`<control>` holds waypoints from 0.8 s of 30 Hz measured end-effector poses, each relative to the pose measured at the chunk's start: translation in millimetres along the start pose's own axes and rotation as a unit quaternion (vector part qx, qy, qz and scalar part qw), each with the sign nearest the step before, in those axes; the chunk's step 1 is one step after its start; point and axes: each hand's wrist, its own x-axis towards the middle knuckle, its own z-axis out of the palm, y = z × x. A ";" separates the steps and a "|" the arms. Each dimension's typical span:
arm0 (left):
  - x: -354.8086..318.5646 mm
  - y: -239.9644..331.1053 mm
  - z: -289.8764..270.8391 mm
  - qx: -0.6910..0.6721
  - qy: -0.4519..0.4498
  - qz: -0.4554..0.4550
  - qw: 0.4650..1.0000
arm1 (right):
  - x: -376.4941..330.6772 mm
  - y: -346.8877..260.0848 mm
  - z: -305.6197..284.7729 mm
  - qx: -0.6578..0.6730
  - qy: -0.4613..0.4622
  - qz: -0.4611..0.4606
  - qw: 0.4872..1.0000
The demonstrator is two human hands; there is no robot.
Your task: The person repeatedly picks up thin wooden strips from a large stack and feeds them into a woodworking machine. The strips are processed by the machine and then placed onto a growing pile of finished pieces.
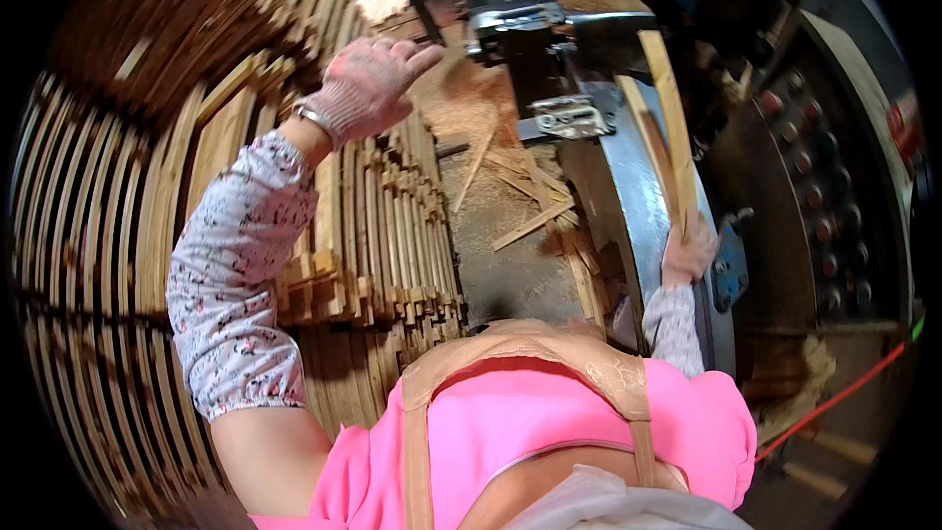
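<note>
Stacked curved wooden strips [373, 236] fill the left; a sawdust-strewn floor [500, 255] meets a grey machine [628, 196].

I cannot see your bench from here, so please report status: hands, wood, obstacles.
Left hand gloved, open, raised over stacked wooden slats, holding nothing. Right hand shut on wooden strips, upright beside grey machine. Loose offcuts lie between stack and machine.

I work in a woodworking shop. Stacks of thin wooden slats [373, 236] rise in rows along my left, filling that whole side. A heavy metal machine [628, 186] stands ahead on my right, with a panel of round push buttons [819, 186] along its far right edge. Sawdust and offcut strips [510, 206] litter the floor between stacks and machine.
</note>
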 end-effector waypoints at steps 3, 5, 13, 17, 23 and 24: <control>-2.8 -29.4 11.1 0.000 0.019 -0.055 0.998 | 58.7 -38.3 57.7 0.037 -0.047 0.048 0.997; -17.8 -53.8 8.4 -0.007 -0.030 -0.158 0.987 | 76.7 -46.9 84.5 0.072 -0.074 0.037 0.994; -192.6 -229.3 134.9 -0.031 -0.067 -0.470 0.879 | -34.5 15.0 6.2 0.016 -0.167 -0.023 0.986; -306.4 -252.3 217.8 -0.118 -0.082 -0.599 0.788 | -113.5 55.4 -64.9 0.017 -0.178 0.040 0.983; -246.5 -210.0 178.1 -0.017 -0.160 -0.566 0.809 | -94.8 40.3 -94.3 -0.016 -0.198 0.171 0.965; -253.0 -206.3 174.3 -0.023 -0.160 -0.569 0.806 | -87.9 39.3 -71.8 0.015 -0.176 0.168 0.970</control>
